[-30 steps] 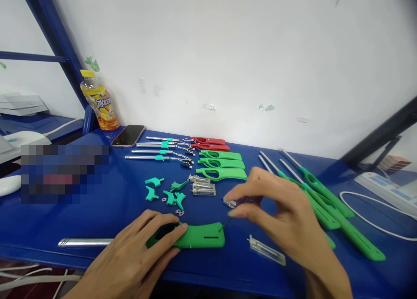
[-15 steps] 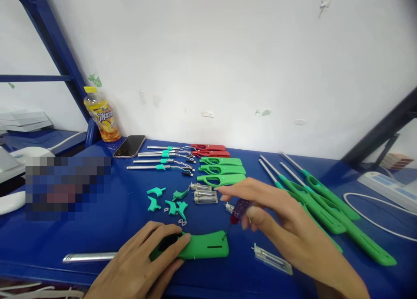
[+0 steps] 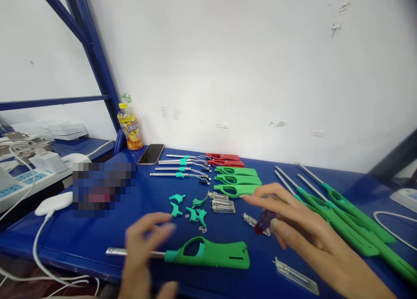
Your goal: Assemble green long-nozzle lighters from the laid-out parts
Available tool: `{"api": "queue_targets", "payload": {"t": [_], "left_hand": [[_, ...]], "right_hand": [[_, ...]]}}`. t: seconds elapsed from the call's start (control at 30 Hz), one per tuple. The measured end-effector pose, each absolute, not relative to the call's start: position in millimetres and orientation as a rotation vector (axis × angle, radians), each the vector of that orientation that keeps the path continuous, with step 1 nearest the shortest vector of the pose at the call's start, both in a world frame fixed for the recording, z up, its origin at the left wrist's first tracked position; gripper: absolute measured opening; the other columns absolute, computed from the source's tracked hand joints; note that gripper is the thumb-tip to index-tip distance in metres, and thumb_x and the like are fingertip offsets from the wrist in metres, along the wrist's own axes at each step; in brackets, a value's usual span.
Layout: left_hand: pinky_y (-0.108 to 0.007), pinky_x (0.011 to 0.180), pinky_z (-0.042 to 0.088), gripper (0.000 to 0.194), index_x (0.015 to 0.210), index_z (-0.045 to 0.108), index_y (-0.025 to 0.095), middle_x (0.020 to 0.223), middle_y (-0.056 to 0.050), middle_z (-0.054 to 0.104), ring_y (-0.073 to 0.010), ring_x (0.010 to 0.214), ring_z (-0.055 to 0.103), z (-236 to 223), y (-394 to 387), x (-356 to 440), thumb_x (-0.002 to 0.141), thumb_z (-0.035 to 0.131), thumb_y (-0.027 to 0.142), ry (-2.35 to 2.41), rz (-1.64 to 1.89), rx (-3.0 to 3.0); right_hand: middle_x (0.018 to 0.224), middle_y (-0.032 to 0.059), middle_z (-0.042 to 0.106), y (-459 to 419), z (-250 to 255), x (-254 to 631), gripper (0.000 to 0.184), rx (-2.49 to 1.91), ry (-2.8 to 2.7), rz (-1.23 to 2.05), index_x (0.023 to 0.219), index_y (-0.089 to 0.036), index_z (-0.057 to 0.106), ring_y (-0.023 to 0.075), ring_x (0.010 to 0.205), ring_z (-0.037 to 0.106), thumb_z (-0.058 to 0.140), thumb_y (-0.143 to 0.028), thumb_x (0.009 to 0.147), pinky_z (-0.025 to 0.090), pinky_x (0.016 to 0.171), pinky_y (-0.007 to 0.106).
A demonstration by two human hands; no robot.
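A green long-nosed lighter [image 3: 208, 254] with a metal tube [image 3: 130, 252] lies near the front edge of the blue table [image 3: 107, 227]. My left hand [image 3: 143, 251] hovers over the tube, blurred, fingers spread and holding nothing. My right hand [image 3: 302, 234] is to the right of the lighter's rear end, fingers closed on a small screwdriver with a purple-red handle [image 3: 263, 221]. Its tip points down toward the lighter's rear end and is not touching it. A small clear part [image 3: 250, 220] lies just left of the screwdriver.
Behind lie teal triggers [image 3: 187, 205], clear gas tanks [image 3: 223, 202], green shells [image 3: 237, 179], red shells [image 3: 224, 159], wired tubes [image 3: 182, 164], a phone [image 3: 150, 154] and a bottle [image 3: 129, 126]. Finished green lighters [image 3: 342, 216] lie right, a clear strip [image 3: 296, 276] front right, a white mouse [image 3: 54, 202] left.
My left hand has let go of the green handle and slid left over the tube. My right hand has drawn the screwdriver away from the lighter's end. The view turned left.
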State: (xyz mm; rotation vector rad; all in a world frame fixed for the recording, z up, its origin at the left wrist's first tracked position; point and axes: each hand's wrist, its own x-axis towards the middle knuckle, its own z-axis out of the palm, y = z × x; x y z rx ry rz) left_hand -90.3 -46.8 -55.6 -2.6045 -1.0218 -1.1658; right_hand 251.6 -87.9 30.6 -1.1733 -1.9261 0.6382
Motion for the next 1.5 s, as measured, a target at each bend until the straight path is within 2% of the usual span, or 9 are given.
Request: {"api": "queue_targets", "payload": {"t": [0.13, 0.23, 0.43, 0.57, 0.77, 0.9, 1.1, 1.23, 1.5], "left_hand": [[-0.046, 0.103, 0.063, 0.035, 0.134, 0.069, 0.025, 0.135, -0.013, 0.068, -0.0324, 0.127, 0.064, -56.5, -49.8, -57.8, 0.100, 0.064, 0.019, -0.875, -0.931, -2.697], [-0.039, 0.096, 0.066, 0.032, 0.135, 0.068, 0.021, 0.120, -0.012, 0.072, -0.0264, 0.111, 0.069, -55.4, -49.9, -48.1, 0.106, 0.057, 0.018, -0.839, -0.912, -2.791], [-0.036, 0.085, 0.067, 0.031, 0.134, 0.068, 0.020, 0.114, -0.011, 0.073, -0.0234, 0.096, 0.072, -52.6, -48.8, -51.5, 0.112, 0.047, 0.023, -0.843, -0.919, -2.775], [-0.034, 0.087, 0.065, 0.031, 0.133, 0.069, 0.020, 0.115, -0.011, 0.072, -0.0229, 0.100, 0.072, -51.1, -47.5, -48.6, 0.112, 0.047, 0.022, -0.832, -1.012, -2.759], [-0.039, 0.093, 0.063, 0.032, 0.138, 0.067, 0.023, 0.121, -0.010, 0.070, -0.0240, 0.108, 0.070, -53.8, -47.0, -49.8, 0.113, 0.048, 0.023, -0.858, -0.989, -2.797], [-0.040, 0.094, 0.062, 0.032, 0.139, 0.066, 0.023, 0.123, -0.009, 0.070, -0.0243, 0.109, 0.070, -55.8, -46.6, -51.0, 0.113, 0.048, 0.023, -0.864, -0.969, -2.802], [-0.039, 0.092, 0.063, 0.033, 0.141, 0.064, 0.023, 0.122, -0.009, 0.070, -0.0235, 0.107, 0.071, -53.9, -47.0, -51.7, 0.114, 0.047, 0.025, -0.855, -0.969, -2.824], [-0.037, 0.089, 0.065, 0.031, 0.136, 0.067, 0.022, 0.120, -0.008, 0.071, -0.0229, 0.104, 0.073, -52.0, -46.7, -52.0, 0.113, 0.046, 0.025, -0.836, -0.979, -2.810], [-0.034, 0.090, 0.067, 0.032, 0.134, 0.067, 0.023, 0.118, -0.008, 0.073, -0.0211, 0.101, 0.076, -56.1, -45.9, -51.4, 0.115, 0.045, 0.034, -0.849, -0.994, -2.753]], "right_hand": [[0.100, 0.0005, 0.073, -84.0, 32.6, 247.6, 0.028, -1.094, -1.917, 0.635, 0.129, -0.047, 0.076, 0.0101, 0.073, 0.068, 0.058, -0.036, 0.111, 0.055, 0.058, 0.016], [0.083, -0.0017, 0.069, -79.7, 33.9, 243.1, 0.011, -1.076, -1.879, 0.512, 0.106, -0.042, 0.082, 0.0119, 0.071, 0.066, 0.074, -0.036, 0.101, 0.056, 0.061, 0.019], [0.116, 0.0023, 0.077, -81.0, 34.3, 244.1, 0.035, -1.006, -1.983, 0.504, 0.134, -0.044, 0.075, 0.0181, 0.105, 0.071, 0.055, -0.027, 0.111, 0.062, 0.085, 0.029], [0.089, -0.0014, 0.070, -79.1, 33.2, 243.5, 0.019, -1.002, -1.874, 0.490, 0.116, -0.042, 0.081, 0.0151, 0.085, 0.067, 0.072, -0.031, 0.104, 0.058, 0.073, 0.026], [0.116, 0.0029, 0.077, -80.7, 33.8, 245.3, 0.034, -1.023, -1.912, 0.546, 0.134, -0.042, 0.075, 0.0200, 0.107, 0.071, 0.057, -0.025, 0.111, 0.059, 0.086, 0.034], [0.088, -0.0021, 0.072, -80.9, 32.9, 245.7, 0.024, -1.007, -1.867, 0.511, 0.119, -0.041, 0.081, 0.0139, 0.082, 0.067, 0.071, -0.025, 0.104, 0.056, 0.072, 0.025], [0.123, 0.0002, 0.075, -81.4, 35.6, 245.1, 0.039, -1.057, -1.936, 0.530, 0.140, -0.042, 0.071, 0.0140, 0.105, 0.070, 0.055, -0.021, 0.111, 0.058, 0.083, 0.025], [0.093, -0.0035, 0.075, -78.9, 34.1, 239.1, 0.028, -1.005, -1.905, 0.492, 0.121, -0.037, 0.080, 0.0122, 0.083, 0.068, 0.070, -0.018, 0.104, 0.055, 0.074, 0.024], [0.085, -0.0040, 0.064, -76.4, 28.6, 241.7, 0.022, -1.069, -1.895, 0.409, 0.119, -0.041, 0.079, 0.0124, 0.078, 0.060, 0.078, -0.029, 0.100, 0.051, 0.070, 0.024]]}}
